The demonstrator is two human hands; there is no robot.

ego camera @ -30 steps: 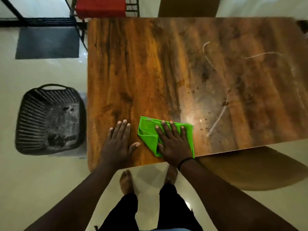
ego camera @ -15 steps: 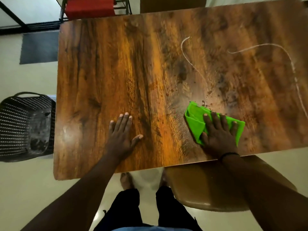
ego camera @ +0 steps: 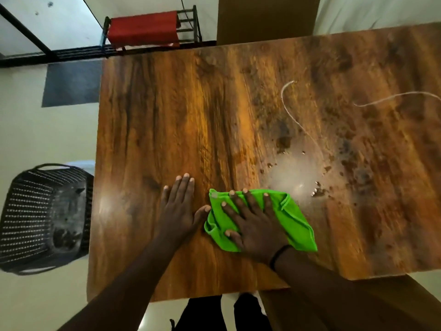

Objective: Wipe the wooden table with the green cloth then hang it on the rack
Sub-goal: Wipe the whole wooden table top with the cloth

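The wooden table [ego camera: 167,115] fills most of the view. The green cloth [ego camera: 296,223] lies folded near the table's front edge, and my right hand [ego camera: 253,223] presses flat on it with fingers spread. My left hand [ego camera: 177,211] rests flat on the bare wood just left of the cloth, its thumb touching the cloth's edge. Brown crumbs and a pale smear [ego camera: 296,173] lie right of and beyond the cloth. Behind the far left corner stands a dark metal rack [ego camera: 188,22] with a red cloth [ego camera: 143,27] draped over it.
A black plastic basket [ego camera: 45,218] stands on the floor left of the table. Two thin pale strings [ego camera: 300,123] lie on the right half of the tabletop. A brown chair seat [ego camera: 358,304] sits under the front right edge. A grey mat [ego camera: 71,82] lies on the floor.
My right hand slid the green cloth to the right across the table, then back left until it meets my left thumb. My left hand stayed flat on the wood.
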